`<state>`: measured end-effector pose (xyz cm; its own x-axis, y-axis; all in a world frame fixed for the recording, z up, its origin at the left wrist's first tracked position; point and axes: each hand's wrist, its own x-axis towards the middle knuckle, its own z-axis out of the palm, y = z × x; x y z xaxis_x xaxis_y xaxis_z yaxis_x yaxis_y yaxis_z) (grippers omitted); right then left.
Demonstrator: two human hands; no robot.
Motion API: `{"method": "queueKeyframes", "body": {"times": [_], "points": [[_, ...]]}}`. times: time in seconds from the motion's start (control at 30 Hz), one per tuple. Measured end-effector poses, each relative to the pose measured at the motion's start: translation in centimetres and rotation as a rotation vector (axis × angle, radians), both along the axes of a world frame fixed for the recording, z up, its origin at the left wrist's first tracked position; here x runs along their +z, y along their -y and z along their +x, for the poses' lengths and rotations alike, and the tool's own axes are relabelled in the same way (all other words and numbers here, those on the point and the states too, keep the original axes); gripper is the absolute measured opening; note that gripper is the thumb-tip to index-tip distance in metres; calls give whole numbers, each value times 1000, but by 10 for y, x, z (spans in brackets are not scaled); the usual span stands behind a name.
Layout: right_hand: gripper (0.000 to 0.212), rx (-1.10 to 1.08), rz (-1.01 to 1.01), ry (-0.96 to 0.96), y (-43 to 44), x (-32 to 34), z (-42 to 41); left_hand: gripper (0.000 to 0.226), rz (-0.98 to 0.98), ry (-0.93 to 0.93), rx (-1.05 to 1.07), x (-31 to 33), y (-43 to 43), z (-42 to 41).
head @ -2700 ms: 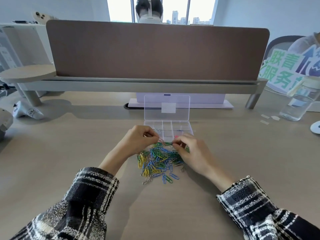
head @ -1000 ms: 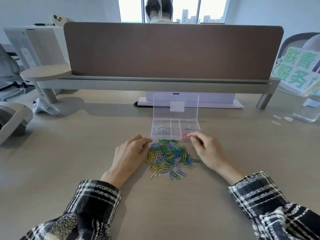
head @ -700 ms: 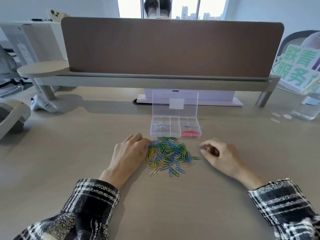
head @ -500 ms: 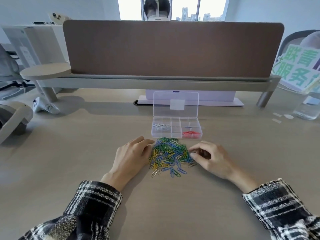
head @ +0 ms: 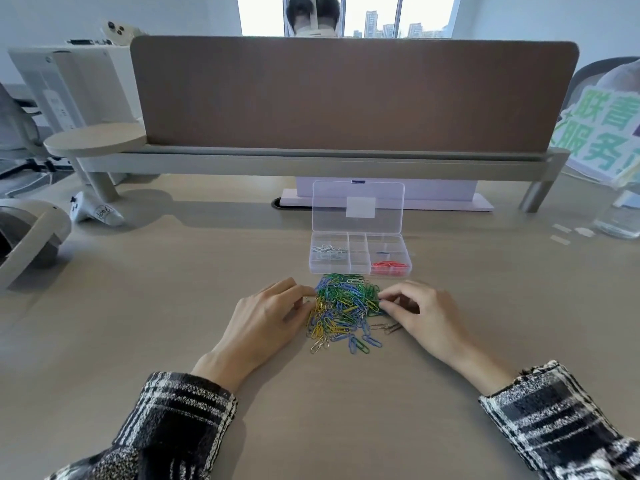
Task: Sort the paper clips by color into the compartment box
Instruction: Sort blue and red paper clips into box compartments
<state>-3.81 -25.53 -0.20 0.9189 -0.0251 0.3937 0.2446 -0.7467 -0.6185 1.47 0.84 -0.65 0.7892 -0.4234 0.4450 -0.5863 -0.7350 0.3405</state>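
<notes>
Steady the paper clip pile [head: 346,306] with left hand [head: 266,320], fingers loosely bent against its left edge. Tease one colour free with right hand [head: 419,313], fingertips curled at the right edge, pinch impossible to tell. Heaped on worktop [head: 166,306] just before compartment box [head: 346,268], long axis left-right, lid raised at far side.

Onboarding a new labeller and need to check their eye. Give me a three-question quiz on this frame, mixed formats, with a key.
1. Where in the clear plastic compartment box do the red paper clips lie? A) near right compartment B) far left compartment C) on the lid
2. True or false: the mixed pile of green, blue and yellow paper clips lies between the left hand and the right hand.
3. Fill in: the silver paper clips lie on the box's ___ side.
Key: 1 A; 2 true; 3 left.
</notes>
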Motion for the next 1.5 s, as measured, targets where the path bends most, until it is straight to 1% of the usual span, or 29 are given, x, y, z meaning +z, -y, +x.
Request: {"method": "queueKeyframes", "body": {"times": [0.13,0.23,0.37,0.5,0.63,0.77,0.87,0.93,1.07,1.2,1.27,1.37,1.5], "points": [[11,-26,83,50,2,6,-5,21,-60,-43,7,3,-2,-4],[17,21,61,55,-2,4,-5,16,-104,-43,-56,6,1,-6],[20,66,39,51,-8,-1,-3,24,-94,-88,-119,5,4,-4],[21,-17,61,86,-5,0,0,15,-73,-125,-92,5,8,-4],[23,-50,139,59,-4,1,2,12,-91,-135,-57,6,9,-5],[26,-52,272,52,-5,5,-1,9,-198,-96,-28,10,21,-9],[32,-57,401,26,-5,8,-2,9,-196,-68,-41,10,32,-14],[36,-61,438,4,-4,9,-3,9,-178,-49,-15,10,32,-14],[50,-48,375,-45,-3,9,-4,8,-133,-32,63,8,22,-12],[35,-83,215,-59,-5,6,-10,12,-89,-56,52,6,12,-9],[33,-95,157,-43,-6,6,-14,12,-62,-82,25,6,7,-7],[33,-85,111,-33,-8,6,-17,14,-45,-113,-14,6,3,-6],[28,-62,73,-75,-6,8,-18,12,-57,-134,-44,8,2,-4]]}}
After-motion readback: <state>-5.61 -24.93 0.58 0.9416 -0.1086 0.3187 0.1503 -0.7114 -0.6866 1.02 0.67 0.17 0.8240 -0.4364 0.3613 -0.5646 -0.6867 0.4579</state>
